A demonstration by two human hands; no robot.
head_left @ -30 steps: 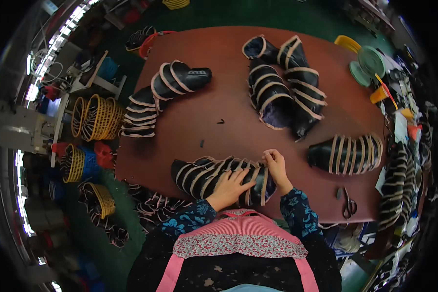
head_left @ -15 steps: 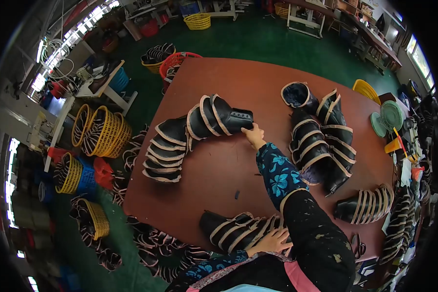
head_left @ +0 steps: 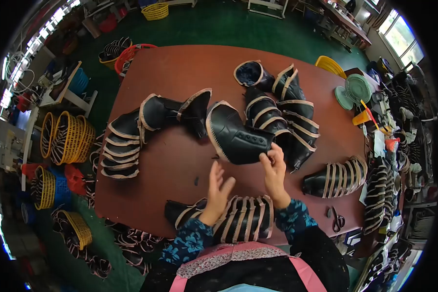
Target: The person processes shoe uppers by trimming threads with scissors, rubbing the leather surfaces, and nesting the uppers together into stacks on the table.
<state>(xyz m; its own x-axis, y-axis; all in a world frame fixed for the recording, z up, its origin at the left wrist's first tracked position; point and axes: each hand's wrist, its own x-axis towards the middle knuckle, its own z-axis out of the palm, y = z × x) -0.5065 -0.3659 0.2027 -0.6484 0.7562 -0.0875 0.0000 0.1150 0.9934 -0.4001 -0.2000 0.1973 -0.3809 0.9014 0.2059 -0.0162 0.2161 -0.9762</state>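
Note:
A black leather boot upper (head_left: 241,141) with a pale zigzag edge and a row of eyelets hangs over the table, its eyelet end pinched in my right hand (head_left: 275,173). Beneath its toothed edge, my left hand (head_left: 218,192) has its fingers apart and holds nothing. Close to my body lies a nested row of uppers (head_left: 243,219), partly behind my left hand. On the left, a curved row of uppers (head_left: 124,146) ends in tilted pieces (head_left: 194,114) near the held one. Two more rows (head_left: 297,117) lie just beyond my right hand.
Another stack of uppers (head_left: 338,177) rests at the right of the brown table (head_left: 175,63), with scissors (head_left: 337,221) nearer me. A green fan (head_left: 357,88) stands past the right edge. Yellow baskets (head_left: 73,138) holding uppers stand on the left.
My right hand has lifted the end upper off the left row and drawn it towards me. My left hand has risen from the near row and opened. The view has shifted right.

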